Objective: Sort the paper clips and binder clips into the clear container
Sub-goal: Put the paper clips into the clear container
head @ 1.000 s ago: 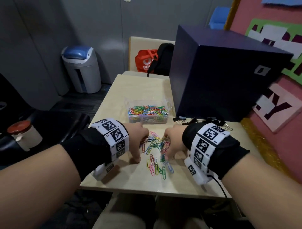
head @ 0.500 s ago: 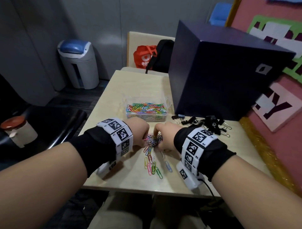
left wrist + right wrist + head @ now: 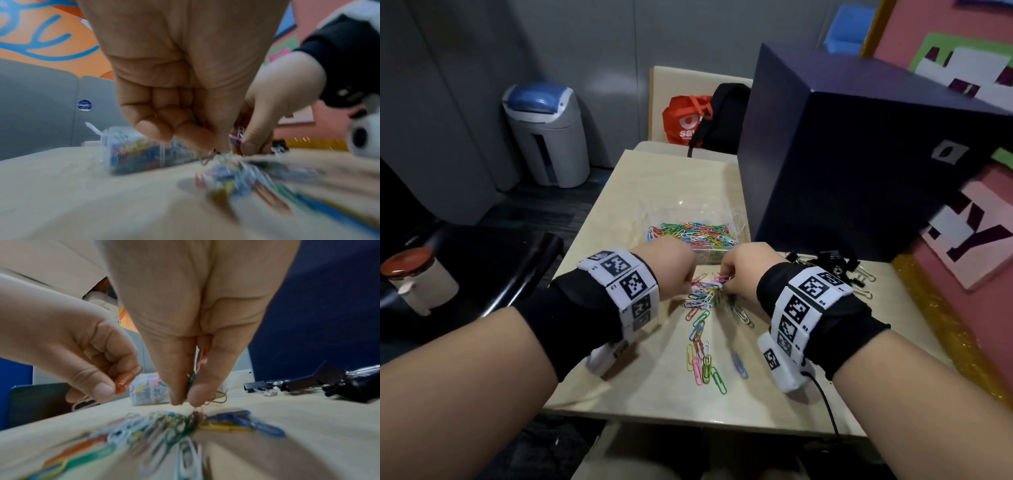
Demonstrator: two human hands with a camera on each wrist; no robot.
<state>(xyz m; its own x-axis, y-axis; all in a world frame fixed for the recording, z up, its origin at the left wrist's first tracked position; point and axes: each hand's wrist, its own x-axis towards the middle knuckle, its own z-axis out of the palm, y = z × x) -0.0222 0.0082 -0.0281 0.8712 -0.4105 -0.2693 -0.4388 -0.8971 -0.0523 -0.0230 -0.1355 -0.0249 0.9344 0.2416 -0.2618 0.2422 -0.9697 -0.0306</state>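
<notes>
While both hands pinch clips from the loose heap of coloured wire paper clips (image 3: 703, 296) mid-desk, the left hand (image 3: 671, 263) grips an orange one and the right hand (image 3: 744, 270) several; gathering is under way. Next they must carry them to the clear plastic container (image 3: 693, 236) just behind; black binder clips (image 3: 832, 265) wait near the right edge.

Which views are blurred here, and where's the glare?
Head view: mostly sharp, faint glare on the beige table behind the clear plastic container. Left wrist view: container and loose coloured paper clips smeared. Right wrist view: foreground clips streaked, black binder clips clearer.
</notes>
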